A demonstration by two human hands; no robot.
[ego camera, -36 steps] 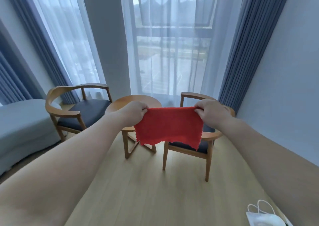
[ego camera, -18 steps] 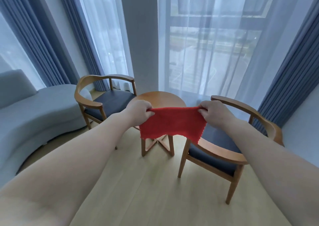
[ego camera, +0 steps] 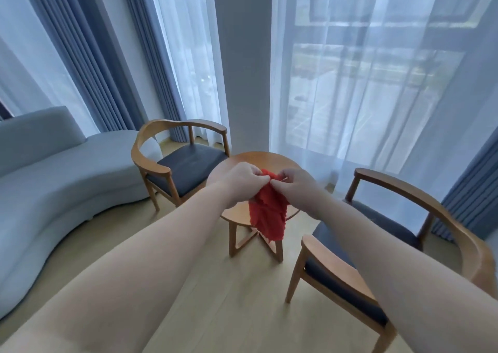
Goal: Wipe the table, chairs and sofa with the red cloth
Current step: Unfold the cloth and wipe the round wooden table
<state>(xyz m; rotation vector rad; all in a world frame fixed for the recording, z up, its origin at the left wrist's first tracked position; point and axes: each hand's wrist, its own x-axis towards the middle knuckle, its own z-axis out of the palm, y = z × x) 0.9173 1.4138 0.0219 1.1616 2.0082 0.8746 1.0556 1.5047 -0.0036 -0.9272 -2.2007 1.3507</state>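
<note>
Red cloth (ego camera: 268, 214), a coarse knit with ragged edges, hangs bunched in the air above the near edge of the round wooden table (ego camera: 258, 161). The left hand (ego camera: 237, 181) and right hand (ego camera: 296, 187) pinch its top edge together, knuckles nearly touching. Judged a folding step before wiping; next, press a pad onto the tabletop. Two curved wooden chairs (ego camera: 183, 161) with dark padded seats flank it; a pale upholstered sofa (ego camera: 54, 169) sits left.

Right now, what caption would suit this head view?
Both hands, left hand and right hand, bunch a red cloth above the round wooden table.
</note>
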